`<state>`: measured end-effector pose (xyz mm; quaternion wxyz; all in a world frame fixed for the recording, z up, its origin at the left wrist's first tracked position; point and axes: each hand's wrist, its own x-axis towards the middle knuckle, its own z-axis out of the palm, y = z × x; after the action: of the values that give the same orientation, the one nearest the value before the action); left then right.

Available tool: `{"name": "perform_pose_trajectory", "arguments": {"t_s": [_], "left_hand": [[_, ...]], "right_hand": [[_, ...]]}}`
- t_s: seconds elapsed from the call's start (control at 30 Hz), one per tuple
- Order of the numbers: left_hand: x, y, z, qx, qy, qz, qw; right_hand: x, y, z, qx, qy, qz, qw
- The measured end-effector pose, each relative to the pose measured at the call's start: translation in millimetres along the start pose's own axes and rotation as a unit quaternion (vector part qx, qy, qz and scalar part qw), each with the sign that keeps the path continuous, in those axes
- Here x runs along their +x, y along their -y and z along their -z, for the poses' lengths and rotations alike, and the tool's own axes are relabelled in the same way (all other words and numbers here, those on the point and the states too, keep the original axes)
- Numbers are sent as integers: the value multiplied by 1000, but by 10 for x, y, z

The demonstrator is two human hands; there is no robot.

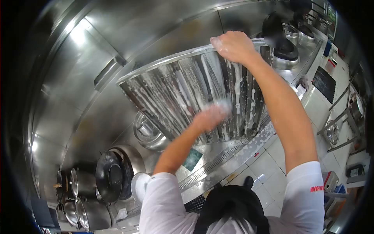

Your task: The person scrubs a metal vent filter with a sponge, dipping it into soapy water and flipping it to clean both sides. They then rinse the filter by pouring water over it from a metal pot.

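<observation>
A metal baffle filter from a range hood (171,91), streaked with white suds along its ridges, stands tilted on the steel counter. My right hand (235,46) is closed over its top edge, with foam on the knuckles. Against the ridged face is my left hand (210,117), smeared by motion, its fingers closed around a pale, foamy sponge (223,105). The sponge's exact shape is too blurred to make out. Below the filter, a green scouring pad (192,160) lies flat on the counter.
Behind the filter's lower left corner sits a steel bowl (148,132). Dark woks (113,175) and steel pots (91,214) crowd the left side. More cookware (286,54) stands at the back right. A slotted drain (212,167) runs along the counter's front, above a tiled floor (269,165).
</observation>
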<state>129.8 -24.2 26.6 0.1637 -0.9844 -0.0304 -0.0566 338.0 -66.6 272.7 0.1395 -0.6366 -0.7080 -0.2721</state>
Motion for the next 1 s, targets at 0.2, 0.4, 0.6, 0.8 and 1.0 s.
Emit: {"name": "perform_pose_trajectory", "arguments": {"t_s": [0.2,0.4,0.6,0.8,1.0], "left_hand": [[-171,-354,-911,47,-101,-86,990],[683,884,1576,81,-385,-117,912],[1091,123,827,239,-244,92,935],[222,-1013,-1619,-207,-87,-94,970],[831,144,684,153,-72,-20,985]], "right_hand": [[-1,-26,-142,13,-23,-22,999],[267,-438,-169,216,185,-65,957],[176,-286,-65,341,156,-149,915],[204,-299,-141,163,175,-77,968],[274,-442,-267,227,198,-26,953]]}}
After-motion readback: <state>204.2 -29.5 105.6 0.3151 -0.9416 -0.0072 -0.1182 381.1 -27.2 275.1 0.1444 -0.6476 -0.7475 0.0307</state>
